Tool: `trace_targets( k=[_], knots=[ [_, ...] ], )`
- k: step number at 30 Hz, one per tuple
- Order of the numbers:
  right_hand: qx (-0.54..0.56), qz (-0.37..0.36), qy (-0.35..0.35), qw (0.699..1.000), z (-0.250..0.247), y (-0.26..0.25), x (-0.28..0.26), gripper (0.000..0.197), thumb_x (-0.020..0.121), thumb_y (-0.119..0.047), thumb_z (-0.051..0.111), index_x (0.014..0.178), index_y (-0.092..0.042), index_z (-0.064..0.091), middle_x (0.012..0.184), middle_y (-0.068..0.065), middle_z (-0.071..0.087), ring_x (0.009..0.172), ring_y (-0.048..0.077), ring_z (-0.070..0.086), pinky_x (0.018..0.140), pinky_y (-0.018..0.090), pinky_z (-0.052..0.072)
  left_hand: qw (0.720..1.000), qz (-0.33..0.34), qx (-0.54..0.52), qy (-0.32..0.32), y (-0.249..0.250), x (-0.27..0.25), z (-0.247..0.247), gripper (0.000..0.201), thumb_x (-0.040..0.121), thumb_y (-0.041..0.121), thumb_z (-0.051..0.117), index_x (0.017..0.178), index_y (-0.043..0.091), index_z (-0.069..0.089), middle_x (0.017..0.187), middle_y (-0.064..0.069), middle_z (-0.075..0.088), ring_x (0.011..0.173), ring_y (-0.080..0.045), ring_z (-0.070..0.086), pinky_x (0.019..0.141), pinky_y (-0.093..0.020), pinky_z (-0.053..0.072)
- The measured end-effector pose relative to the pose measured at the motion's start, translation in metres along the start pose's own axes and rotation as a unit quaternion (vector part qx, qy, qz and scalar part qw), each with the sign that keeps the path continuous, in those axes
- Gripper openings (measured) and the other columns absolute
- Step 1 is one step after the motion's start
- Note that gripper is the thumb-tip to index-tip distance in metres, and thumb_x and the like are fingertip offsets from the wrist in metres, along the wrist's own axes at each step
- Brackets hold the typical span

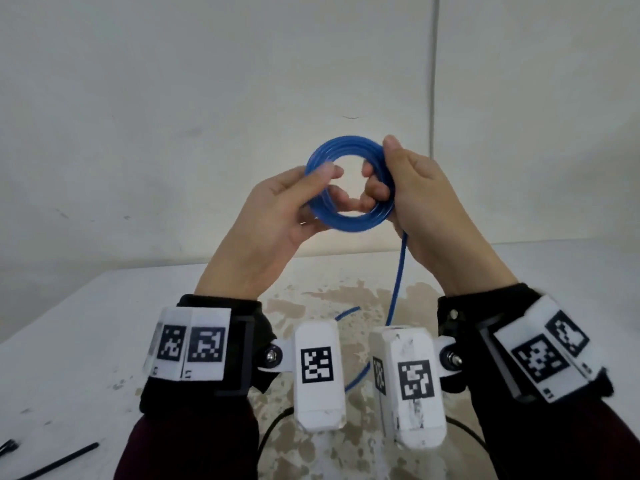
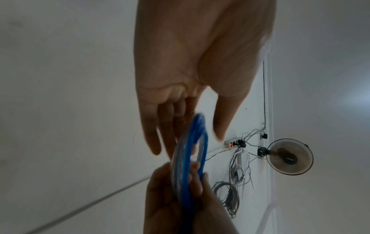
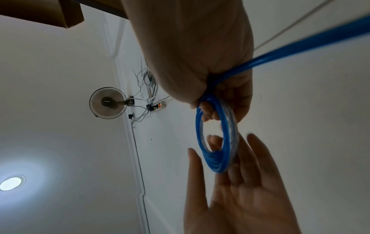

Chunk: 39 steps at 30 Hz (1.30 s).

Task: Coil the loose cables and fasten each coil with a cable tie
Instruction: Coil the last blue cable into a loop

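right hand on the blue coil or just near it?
Touching. The right wrist view shows the right hand with fingers curled through the blue coil, gripping its strands.

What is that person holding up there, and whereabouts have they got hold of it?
A coiled blue cable: the right hand grips the ring's right side, fingers through it; the left hand touches its left side.

White table [image 1: 86,327], brown-stained patch at centre. I see loose blue cable tail [image 1: 358,374] lying on stain. Black cable tie [image 1: 60,461] left of stain, near front edge; second black tie [image 1: 8,447] further left, partly cut off.
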State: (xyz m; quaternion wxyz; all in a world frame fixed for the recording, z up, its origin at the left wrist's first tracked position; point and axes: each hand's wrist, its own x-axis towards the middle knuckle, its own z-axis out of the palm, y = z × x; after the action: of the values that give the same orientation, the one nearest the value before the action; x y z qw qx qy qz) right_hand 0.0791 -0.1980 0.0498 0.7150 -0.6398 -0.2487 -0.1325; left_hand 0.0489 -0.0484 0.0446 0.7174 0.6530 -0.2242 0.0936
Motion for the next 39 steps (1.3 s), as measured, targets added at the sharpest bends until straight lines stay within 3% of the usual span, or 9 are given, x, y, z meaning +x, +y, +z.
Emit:
trace_targets(
  k=[4, 9, 16, 21, 24, 26, 30, 34, 39],
  knots=[
    [0.041, 0.031, 0.022, 0.998, -0.011, 0.003, 0.004, 0.042, 0.105, -0.029, 0.028, 0.079, -0.011, 0.055, 0.051, -0.006, 0.052, 0.055, 0.012, 0.055, 0.068, 0.027, 0.048, 0.997, -0.033, 0.065, -0.024, -0.002, -0.002, 0.0, 0.035, 0.077, 0.027, 0.063, 0.107, 0.009, 0.065, 0.096, -0.01, 0.073, 0.094, -0.023, 0.071, 0.085, -0.029, 0.056],
    [0.038, 0.036, 0.033, 0.998, -0.008, 0.002, 0.002, 0.041, 0.105, -0.03, 0.029, 0.079, -0.013, 0.055, 0.05, -0.007, 0.052, 0.054, 0.009, 0.056, 0.064, 0.024, 0.05, 0.999, -0.035, 0.032, 0.006, -0.008, -0.001, 0.007, 0.021, 0.09, 0.004, 0.057, 0.11, 0.004, 0.061, 0.09, -0.013, 0.074, 0.088, -0.025, 0.072, 0.078, -0.027, 0.057],
    [0.129, 0.068, 0.03, 0.989, -0.009, 0.001, 0.003, 0.039, 0.104, -0.029, 0.032, 0.081, -0.01, 0.056, 0.049, -0.006, 0.048, 0.052, 0.01, 0.052, 0.062, 0.022, 0.049, 0.999, -0.012, 0.046, 0.009, -0.004, -0.001, 0.008, 0.028, 0.088, 0.009, 0.062, 0.116, 0.012, 0.059, 0.091, -0.012, 0.074, 0.088, -0.024, 0.072, 0.078, -0.031, 0.058],
    [-0.036, 0.017, -0.096, 0.995, -0.013, 0.001, 0.0, 0.039, 0.104, -0.029, 0.032, 0.078, -0.009, 0.054, 0.05, -0.007, 0.04, 0.053, 0.013, 0.047, 0.061, 0.021, 0.045, 0.996, -0.072, 0.052, 0.001, -0.001, -0.001, 0.001, 0.043, 0.079, 0.048, 0.054, 0.093, 0.008, 0.062, 0.074, -0.008, 0.069, 0.076, -0.022, 0.068, 0.077, -0.034, 0.056],
    [-0.116, 0.007, -0.184, 0.976, -0.01, -0.001, -0.005, 0.039, 0.104, -0.027, 0.032, 0.078, -0.009, 0.055, 0.054, -0.004, 0.038, 0.056, 0.014, 0.046, 0.063, 0.021, 0.046, 0.992, -0.106, 0.065, -0.022, 0.003, -0.001, -0.004, 0.045, 0.093, 0.047, 0.044, 0.078, 0.007, 0.057, 0.053, -0.005, 0.056, 0.052, -0.021, 0.058, 0.074, -0.04, 0.055],
    [-0.132, 0.013, -0.208, 0.969, -0.006, 0.0, -0.006, 0.039, 0.104, -0.028, 0.032, 0.081, -0.007, 0.055, 0.057, -0.001, 0.039, 0.059, 0.017, 0.046, 0.066, 0.026, 0.049, 0.991, -0.115, 0.062, -0.02, 0.003, -0.002, -0.005, 0.045, 0.098, 0.041, 0.04, 0.068, 0.008, 0.05, 0.044, 0.0, 0.04, 0.039, -0.016, 0.043, 0.062, -0.035, 0.056],
    [-0.107, 0.04, -0.183, 0.976, -0.003, 0.004, -0.005, 0.037, 0.101, -0.033, 0.04, 0.085, -0.006, 0.06, 0.059, 0.001, 0.057, 0.06, 0.015, 0.057, 0.066, 0.03, 0.057, 0.995, -0.086, 0.041, 0.019, 0.001, -0.002, -0.004, 0.044, 0.1, 0.04, 0.038, 0.065, 0.014, 0.042, 0.045, 0.008, 0.021, 0.039, -0.011, 0.023, 0.053, -0.024, 0.048],
    [-0.063, 0.048, -0.201, 0.976, -0.007, 0.002, -0.005, 0.036, 0.102, -0.029, 0.038, 0.087, -0.006, 0.061, 0.069, 0.005, 0.065, 0.067, 0.015, 0.064, 0.066, 0.025, 0.054, 0.998, -0.047, 0.026, 0.042, -0.001, 0.001, -0.005, 0.044, 0.1, 0.042, 0.037, 0.066, 0.015, 0.04, 0.047, 0.008, 0.021, 0.041, -0.011, 0.021, 0.066, -0.03, 0.036],
    [0.071, 0.111, -0.187, 0.974, -0.003, -0.002, -0.004, 0.048, 0.103, -0.036, 0.029, 0.092, -0.006, 0.064, 0.072, 0.008, 0.068, 0.071, 0.018, 0.067, 0.069, 0.027, 0.056, 0.996, 0.013, -0.045, 0.082, -0.002, 0.004, -0.002, 0.045, 0.102, 0.041, 0.032, 0.066, 0.015, 0.04, 0.048, 0.007, 0.023, 0.042, -0.009, 0.021, 0.052, -0.023, 0.02]
  ],
)
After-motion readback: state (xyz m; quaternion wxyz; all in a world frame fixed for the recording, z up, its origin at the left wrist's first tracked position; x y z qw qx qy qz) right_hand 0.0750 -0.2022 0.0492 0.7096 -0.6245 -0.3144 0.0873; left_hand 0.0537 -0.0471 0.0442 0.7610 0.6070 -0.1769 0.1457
